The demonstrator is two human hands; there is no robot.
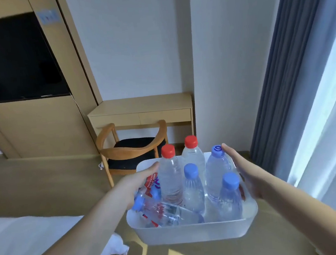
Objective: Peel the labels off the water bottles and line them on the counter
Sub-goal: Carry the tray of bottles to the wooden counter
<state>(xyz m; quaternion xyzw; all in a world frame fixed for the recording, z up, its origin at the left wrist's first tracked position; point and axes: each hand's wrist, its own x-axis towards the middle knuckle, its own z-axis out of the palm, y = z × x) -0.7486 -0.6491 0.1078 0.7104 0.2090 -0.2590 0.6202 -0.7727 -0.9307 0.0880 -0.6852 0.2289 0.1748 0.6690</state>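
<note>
I carry a translucent white bin (192, 232) in the air between both hands. My left hand (136, 184) grips its left side and my right hand (246, 173) presses flat against its right side. Inside stand two clear red-capped bottles (170, 180) and three blue-capped bottles (218, 173), all without labels. One blue-capped bottle (162, 211) with a red and white label lies on its side at the front left. Crumpled red labels (151, 182) sit beside my left hand.
A wooden chair (132, 150) with a dark seat stands ahead, pushed towards a light wooden desk (141, 109) against the wall. A dark screen (15, 59) hangs at the left. White bedding (20, 242) lies at lower left. Grey curtains (289, 65) hang at the right.
</note>
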